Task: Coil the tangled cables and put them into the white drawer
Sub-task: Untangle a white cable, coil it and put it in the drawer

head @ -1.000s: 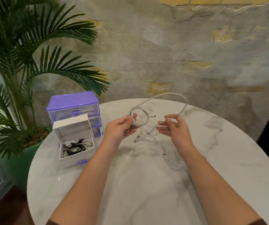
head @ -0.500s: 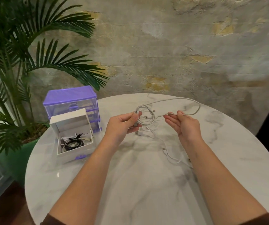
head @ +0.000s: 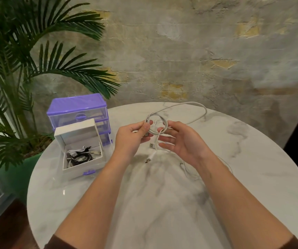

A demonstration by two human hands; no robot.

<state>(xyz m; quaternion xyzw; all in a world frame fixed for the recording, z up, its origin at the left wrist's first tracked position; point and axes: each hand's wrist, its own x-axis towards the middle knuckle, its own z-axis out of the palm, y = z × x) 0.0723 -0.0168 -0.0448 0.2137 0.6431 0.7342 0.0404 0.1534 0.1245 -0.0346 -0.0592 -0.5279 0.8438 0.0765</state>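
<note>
The left hand (head: 132, 139) pinches a white cable (head: 164, 121) coil above the marble worktop (head: 162, 203); the right hand (head: 182, 141), fingers loosely spread, touches its loop. More white cable (head: 186, 169) lies beneath. Left, the white drawer (head: 80, 150) holds coiled cables before a purple drawer unit (head: 78, 110) and palm (head: 18, 69).

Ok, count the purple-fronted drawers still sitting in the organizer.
2 that I can see: the top drawer with its purple handle, and a second drawer below it. The white drawer on the table hides the lowest level, so another may be there.
</note>
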